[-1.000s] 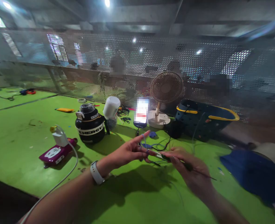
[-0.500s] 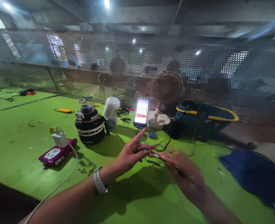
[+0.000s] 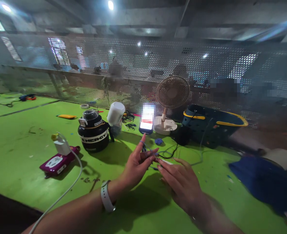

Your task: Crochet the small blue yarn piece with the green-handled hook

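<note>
With its index finger raised, my left hand [image 3: 137, 165] has bluish yarn [image 3: 147, 148] running over it and pinches the work between thumb and middle finger. My right hand [image 3: 182, 182] is closed on a thin crochet hook [image 3: 156, 158], whose tip meets the yarn at the left fingertips. The piece being worked is too small to make out. A small blue-purple crocheted piece [image 3: 158, 141] lies on the table just beyond the hands.
Behind the hands stand a lit phone [image 3: 146, 125], a desk fan [image 3: 172, 92] and a dark basket [image 3: 206, 130] with yellow handles. To the left are a black jug [image 3: 93, 135], a white bottle [image 3: 116, 112] and a purple power strip [image 3: 58, 164]. Dark blue cloth [image 3: 262, 182] lies at right.
My right hand has turned so that its back shows more, with its fingers spread further along the hook. My left hand has shifted slightly left, its index finger more upright.
</note>
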The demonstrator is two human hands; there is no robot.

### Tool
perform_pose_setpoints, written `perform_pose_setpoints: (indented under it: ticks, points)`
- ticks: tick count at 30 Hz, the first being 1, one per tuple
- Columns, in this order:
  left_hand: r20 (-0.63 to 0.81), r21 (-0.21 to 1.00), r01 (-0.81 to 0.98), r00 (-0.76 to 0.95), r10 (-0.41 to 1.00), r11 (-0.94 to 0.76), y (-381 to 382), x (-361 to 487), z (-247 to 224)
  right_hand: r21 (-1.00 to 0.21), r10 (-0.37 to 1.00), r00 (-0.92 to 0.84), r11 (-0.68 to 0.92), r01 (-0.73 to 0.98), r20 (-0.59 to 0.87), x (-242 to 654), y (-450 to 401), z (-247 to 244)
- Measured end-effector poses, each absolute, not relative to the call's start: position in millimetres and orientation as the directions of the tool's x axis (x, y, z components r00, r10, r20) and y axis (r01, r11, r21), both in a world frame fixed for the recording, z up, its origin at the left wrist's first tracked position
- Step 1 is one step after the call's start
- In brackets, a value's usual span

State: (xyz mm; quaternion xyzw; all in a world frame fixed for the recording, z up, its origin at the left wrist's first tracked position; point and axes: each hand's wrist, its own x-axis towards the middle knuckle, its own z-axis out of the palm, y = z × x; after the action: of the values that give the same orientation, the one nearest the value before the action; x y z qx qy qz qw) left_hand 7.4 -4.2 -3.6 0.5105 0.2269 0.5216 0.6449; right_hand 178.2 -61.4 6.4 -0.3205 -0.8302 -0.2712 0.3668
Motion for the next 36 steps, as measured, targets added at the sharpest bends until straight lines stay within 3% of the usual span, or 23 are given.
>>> perform_pose_setpoints:
  ticks: [8,14,36]
  points:
    - [0.204,0.888,-0.46,0.373,0.905,-0.01,-5.8,9.3,-8.1,0.232,0.368,-0.509,0.584,0.778,0.778,181.2,-57.6,2.7]
    - [0.186,0.897,-0.442,0.33,0.925,-0.022,-6.0,8.1,-4.2,0.168,0.362,-0.489,0.643,0.748,0.793,182.1,-62.3,0.1]
    - [0.211,0.893,-0.446,0.316,0.925,-0.052,-8.3,10.1,-4.0,0.19,0.349,-0.506,0.644,0.741,0.789,178.4,-60.5,-1.6]
